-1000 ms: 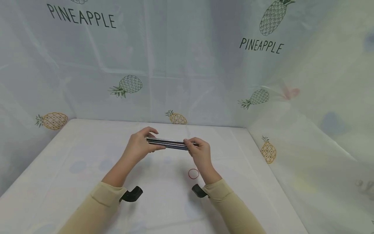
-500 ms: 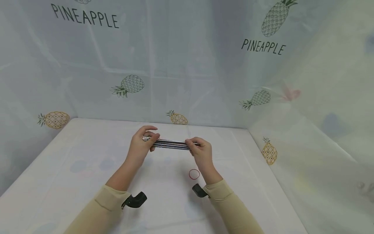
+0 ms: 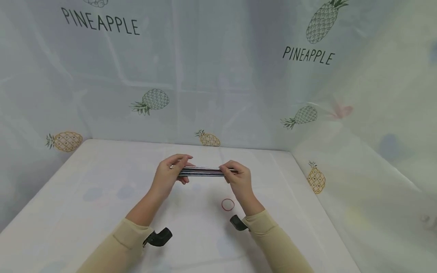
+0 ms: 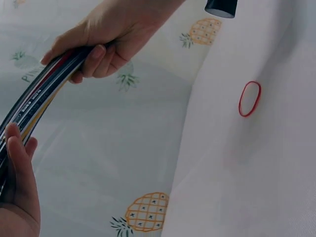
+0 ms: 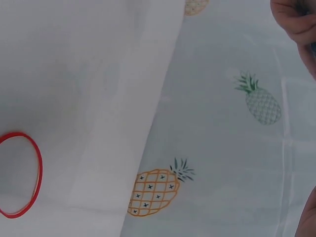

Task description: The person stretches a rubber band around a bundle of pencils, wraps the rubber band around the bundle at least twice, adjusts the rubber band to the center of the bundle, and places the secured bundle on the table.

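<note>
A bundle of slim pencils (image 3: 203, 171), dark with red, yellow and white among them, is held level above the table between both hands. My left hand (image 3: 166, 177) grips its left end, thumb in front and fingers behind. At the other end, my right hand (image 3: 240, 184) pinches the bundle between thumb and fingers. White print shows along one dark pencil (image 4: 32, 101) in the left wrist view. A red rubber band (image 3: 222, 204) lies on the table below the right hand. The right wrist view shows the band (image 5: 40, 168) too, but hides most of the bundle.
A white cloth covers the table (image 3: 191, 235). Behind it and to the right hang curtains (image 3: 218, 76) printed with pineapples. Black wrist cameras (image 3: 159, 237) stick out from both sleeves.
The left thumb has swung from below the bundle up onto its front. Both hands have shifted slightly right and down with the pencils. The rubber band stays on the table.
</note>
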### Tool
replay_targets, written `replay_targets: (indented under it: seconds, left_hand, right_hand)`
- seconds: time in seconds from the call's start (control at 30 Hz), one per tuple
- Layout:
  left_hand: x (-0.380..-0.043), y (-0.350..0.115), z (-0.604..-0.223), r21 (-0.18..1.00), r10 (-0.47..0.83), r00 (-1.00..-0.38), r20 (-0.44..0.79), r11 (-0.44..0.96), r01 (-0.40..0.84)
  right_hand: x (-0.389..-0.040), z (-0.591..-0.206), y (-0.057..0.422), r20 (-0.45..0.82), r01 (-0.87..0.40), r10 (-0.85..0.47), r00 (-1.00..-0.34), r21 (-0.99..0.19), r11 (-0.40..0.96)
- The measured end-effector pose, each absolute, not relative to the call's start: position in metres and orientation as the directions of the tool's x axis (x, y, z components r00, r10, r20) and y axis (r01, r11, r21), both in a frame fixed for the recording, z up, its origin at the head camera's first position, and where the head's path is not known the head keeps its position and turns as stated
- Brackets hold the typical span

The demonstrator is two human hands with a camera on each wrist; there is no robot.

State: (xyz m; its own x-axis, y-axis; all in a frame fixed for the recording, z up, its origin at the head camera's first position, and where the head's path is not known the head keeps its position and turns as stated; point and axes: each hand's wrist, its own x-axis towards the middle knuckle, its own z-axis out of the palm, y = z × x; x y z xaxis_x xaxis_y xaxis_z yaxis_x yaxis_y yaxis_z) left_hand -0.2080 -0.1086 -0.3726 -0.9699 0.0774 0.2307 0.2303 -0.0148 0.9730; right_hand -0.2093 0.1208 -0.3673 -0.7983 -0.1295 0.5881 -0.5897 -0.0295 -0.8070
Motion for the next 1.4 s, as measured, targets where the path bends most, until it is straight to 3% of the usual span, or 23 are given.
replay_targets:
  seconds: [0.17,0.57,0.83,1.07,1.27,1.4]
  left_hand:
    - [-0.206,-0.11,-0.377,0.984,0.156,-0.973,0.167,0.027,0.174]
    - [-0.21,-0.111,-0.379,0.982,0.171,-0.983,0.066,0.162,0.094]
    - [-0.207,-0.112,-0.381,0.966,0.143,-0.987,0.078,0.233,0.11]
    - [-0.204,-0.112,-0.383,0.958,0.103,-0.995,0.015,0.283,0.044]
    - [-0.202,-0.116,-0.387,0.958,0.103,-0.995,-0.011,0.288,0.019]
    - [-0.202,-0.123,-0.39,0.957,0.088,-0.996,-0.022,0.289,0.004]
  right_hand:
    - [-0.21,-0.371,0.126,0.501,-0.505,-0.136,-0.855,-0.863,-0.01]
    - [-0.208,-0.375,0.131,0.359,-0.376,-0.165,-0.919,-0.922,0.089]
    - [-0.204,-0.378,0.136,0.361,-0.408,-0.261,-0.895,-0.9,0.156]
    - [-0.206,-0.398,0.153,0.251,-0.369,-0.383,-0.889,-0.888,0.275]
    - [-0.202,-0.401,0.165,0.311,-0.458,-0.496,-0.811,-0.864,0.208]
    - [-0.203,-0.406,0.174,0.308,-0.454,-0.504,-0.807,-0.869,0.198]
